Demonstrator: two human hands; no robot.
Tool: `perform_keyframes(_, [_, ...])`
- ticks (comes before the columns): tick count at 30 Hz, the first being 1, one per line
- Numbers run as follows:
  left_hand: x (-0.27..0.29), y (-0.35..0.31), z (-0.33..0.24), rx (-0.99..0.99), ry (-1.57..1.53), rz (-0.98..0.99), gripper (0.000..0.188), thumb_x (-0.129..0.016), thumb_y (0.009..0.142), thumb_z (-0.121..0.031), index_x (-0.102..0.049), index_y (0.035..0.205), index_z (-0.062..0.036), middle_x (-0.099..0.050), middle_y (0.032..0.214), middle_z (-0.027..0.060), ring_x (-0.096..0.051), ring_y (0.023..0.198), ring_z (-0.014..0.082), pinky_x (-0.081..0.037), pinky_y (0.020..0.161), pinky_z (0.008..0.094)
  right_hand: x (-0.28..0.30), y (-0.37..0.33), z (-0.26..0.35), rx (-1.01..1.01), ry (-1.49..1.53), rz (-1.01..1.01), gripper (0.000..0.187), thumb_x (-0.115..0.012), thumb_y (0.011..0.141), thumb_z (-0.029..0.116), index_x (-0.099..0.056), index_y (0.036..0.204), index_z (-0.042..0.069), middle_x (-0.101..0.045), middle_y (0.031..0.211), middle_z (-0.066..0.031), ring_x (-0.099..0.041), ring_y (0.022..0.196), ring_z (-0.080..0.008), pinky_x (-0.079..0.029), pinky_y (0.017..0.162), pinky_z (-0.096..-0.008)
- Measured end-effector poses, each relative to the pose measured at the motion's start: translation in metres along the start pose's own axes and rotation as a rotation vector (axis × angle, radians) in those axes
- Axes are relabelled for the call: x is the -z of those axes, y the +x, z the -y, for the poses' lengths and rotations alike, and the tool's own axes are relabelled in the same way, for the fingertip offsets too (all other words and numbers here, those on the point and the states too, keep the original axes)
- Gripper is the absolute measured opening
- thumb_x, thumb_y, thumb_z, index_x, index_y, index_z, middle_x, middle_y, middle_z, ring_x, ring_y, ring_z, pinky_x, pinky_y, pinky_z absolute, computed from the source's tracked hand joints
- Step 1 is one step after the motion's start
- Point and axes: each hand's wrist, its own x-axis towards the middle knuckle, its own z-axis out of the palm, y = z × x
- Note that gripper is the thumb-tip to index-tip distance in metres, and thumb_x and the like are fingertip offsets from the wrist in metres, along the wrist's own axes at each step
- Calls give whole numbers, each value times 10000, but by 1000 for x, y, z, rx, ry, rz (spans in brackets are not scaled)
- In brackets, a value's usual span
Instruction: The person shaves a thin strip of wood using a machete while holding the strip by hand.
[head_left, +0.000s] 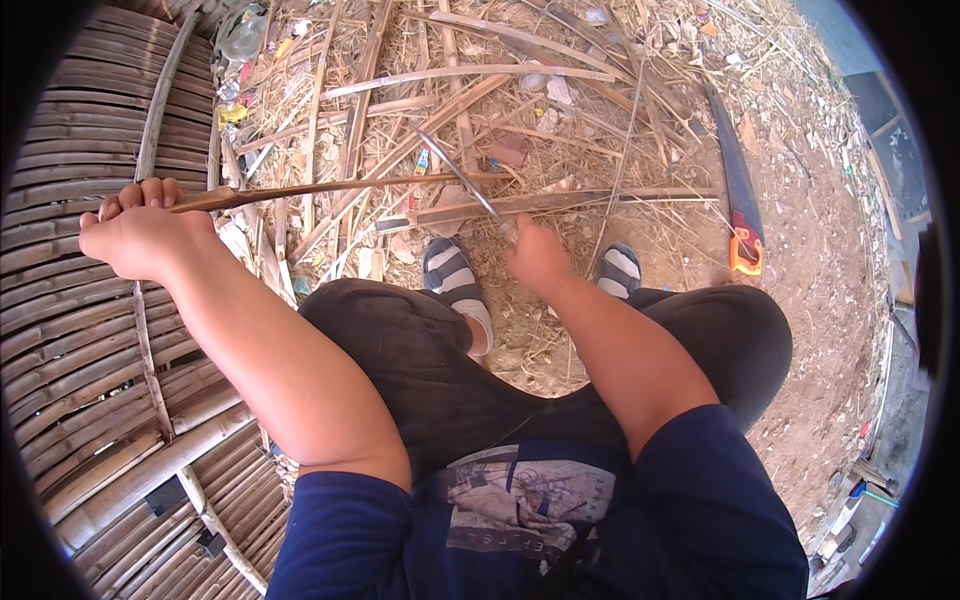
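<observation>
My left hand is stretched out to the left and closed round the thick end of a long brown bamboo strip. From there the strip tapers to the right, across the space ahead of my feet. My right hand, in front of my knees, is wrapped round the handle of a knife. Its long, narrow, silvery blade slants up and to the left and crosses the strip near the far end. Whether the blade touches the strip I cannot tell. Most of the knife's handle is hidden in my fist.
A handsaw with an orange handle lies on the ground at the right. Split bamboo lengths, straw and litter cover the ground ahead. A slatted bamboo panel stands along the left. My sandalled feet are between the hands.
</observation>
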Motion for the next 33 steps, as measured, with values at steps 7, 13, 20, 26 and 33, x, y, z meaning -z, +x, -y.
perform_keyframes(7, [-6, -5, -2, -39, -10, -3, 299, -332, 1029, -337, -360, 852, -97, -345, 651, 7, -260, 539, 149, -260, 527, 327, 10, -12, 33, 88, 50, -67, 403, -722, 820, 172, -576, 1151, -6, -692, 930, -295, -676, 932, -474, -541, 813, -534])
perform_keyframes(13, [2, 3, -1, -67, 35, -24, 249, -336, 1000, -315, -365, 895, -90, -367, 690, 14, -282, 581, 159, -254, 539, 320, 26, -25, 81, 441, 88, -57, 379, -715, 834, 173, -555, 1153, 44, -684, 899, -265, -667, 877, -480, -534, 765, -544])
perform_keyframes(20, [5, 10, 7, 11, 45, -123, 294, -349, 1011, -349, -374, 886, -84, -380, 712, 31, -279, 589, 169, -266, 547, 335, -14, -1, -68, -233, -140, -13, 414, -702, 834, 145, -572, 1211, 32, -707, 1045, -285, -693, 975, -459, -553, 875, -513])
perform_keyframes(26, [0, 4, 4, -42, 41, -48, 280, -341, 1008, -334, -376, 895, -80, -377, 705, 26, -273, 575, 165, -266, 553, 332, -2, -9, -4, -103, 49, -36, 401, -726, 830, 205, -603, 1160, 14, -707, 1022, -265, -691, 967, -444, -549, 844, -537])
perform_keyframes(33, [9, 10, 1, -66, 28, -4, 266, -331, 1003, -325, -363, 851, -109, -362, 684, 13, -280, 567, 159, -264, 548, 320, 14, -16, 64, 210, 55, -6, 410, -721, 834, 178, -562, 1172, 11, -695, 993, -279, -677, 944, -465, -537, 828, -547])
